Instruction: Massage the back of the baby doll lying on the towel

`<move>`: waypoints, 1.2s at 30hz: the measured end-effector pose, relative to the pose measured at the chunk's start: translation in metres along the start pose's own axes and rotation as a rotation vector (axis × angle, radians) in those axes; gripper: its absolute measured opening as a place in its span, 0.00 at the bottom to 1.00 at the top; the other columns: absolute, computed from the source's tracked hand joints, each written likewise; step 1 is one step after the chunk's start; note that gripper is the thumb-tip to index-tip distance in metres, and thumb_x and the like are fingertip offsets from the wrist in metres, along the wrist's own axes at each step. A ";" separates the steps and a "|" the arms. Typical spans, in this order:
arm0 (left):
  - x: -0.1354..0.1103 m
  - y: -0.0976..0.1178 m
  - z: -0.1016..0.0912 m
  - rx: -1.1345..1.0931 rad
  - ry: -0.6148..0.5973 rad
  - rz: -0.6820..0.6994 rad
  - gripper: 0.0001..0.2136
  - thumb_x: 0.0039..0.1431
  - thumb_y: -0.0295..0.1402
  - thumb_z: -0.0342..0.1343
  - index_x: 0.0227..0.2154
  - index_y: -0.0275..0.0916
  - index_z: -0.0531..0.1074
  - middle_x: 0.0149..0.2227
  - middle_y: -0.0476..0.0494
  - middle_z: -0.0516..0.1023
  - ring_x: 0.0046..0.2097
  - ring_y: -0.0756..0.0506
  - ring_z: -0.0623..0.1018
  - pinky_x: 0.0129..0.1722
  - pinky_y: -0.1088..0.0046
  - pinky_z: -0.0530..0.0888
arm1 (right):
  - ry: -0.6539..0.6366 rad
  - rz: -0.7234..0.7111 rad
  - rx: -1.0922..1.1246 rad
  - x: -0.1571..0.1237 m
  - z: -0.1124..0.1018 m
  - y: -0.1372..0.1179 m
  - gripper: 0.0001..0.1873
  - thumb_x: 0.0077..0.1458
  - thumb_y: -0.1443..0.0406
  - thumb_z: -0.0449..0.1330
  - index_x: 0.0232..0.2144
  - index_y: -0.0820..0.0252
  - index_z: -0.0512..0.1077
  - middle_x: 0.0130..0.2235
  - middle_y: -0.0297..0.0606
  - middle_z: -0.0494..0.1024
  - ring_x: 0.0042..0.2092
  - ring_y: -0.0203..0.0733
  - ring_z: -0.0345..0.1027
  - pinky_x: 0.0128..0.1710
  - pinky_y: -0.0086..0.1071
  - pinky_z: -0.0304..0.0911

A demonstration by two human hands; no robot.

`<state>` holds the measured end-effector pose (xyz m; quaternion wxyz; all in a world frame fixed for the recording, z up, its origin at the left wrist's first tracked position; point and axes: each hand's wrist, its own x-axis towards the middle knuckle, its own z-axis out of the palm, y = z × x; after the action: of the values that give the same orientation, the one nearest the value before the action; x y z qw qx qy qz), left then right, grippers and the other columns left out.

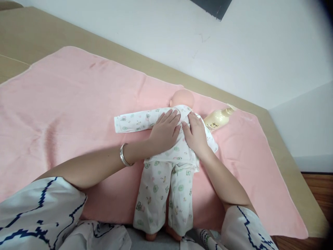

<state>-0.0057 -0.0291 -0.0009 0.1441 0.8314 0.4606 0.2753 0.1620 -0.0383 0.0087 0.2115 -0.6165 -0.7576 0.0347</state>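
baby doll seen laid lengthwise on a pink blanket, bald head pointed away from the wearer, feet toward the wearer's lap; whether it is placed face up or face down cannot be told. the doll is dressed in a white printed pajama top and matching pajama trousers, small animal figures printed on both. the top's left-side sleeve is stretched straight out across the blanket; the right-side sleeve is angled downward.

both hands are rested on the upper part of the top, just below the head. left hand: laid flat, fingers extended and slightly parted, thumb set a little off. right hand: placed just beside it, fingers held close together, thumb spread away from them — whether any cloth is pinched under the fingertips cannot be told.

silver bangle worn at the left wrist. cream pump bottle seen near the right hand, beside the right-side sleeve, its top leaned toward the blanket's far edge. blanket is spread over a tan tabletop — bordered by a white wall, with wooden flooring glimpsed at far right.
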 end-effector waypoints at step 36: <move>0.022 -0.021 0.003 0.027 0.055 -0.012 0.24 0.71 0.36 0.38 0.63 0.28 0.64 0.67 0.31 0.67 0.69 0.37 0.63 0.71 0.51 0.56 | -0.098 0.030 -0.116 -0.012 -0.008 -0.016 0.39 0.70 0.50 0.39 0.64 0.79 0.61 0.68 0.64 0.60 0.73 0.61 0.49 0.71 0.57 0.47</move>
<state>-0.0091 0.0010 -0.0062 0.1217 0.8227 0.4729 0.2910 0.1519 -0.0549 0.0179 0.1373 -0.6366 -0.7585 0.0240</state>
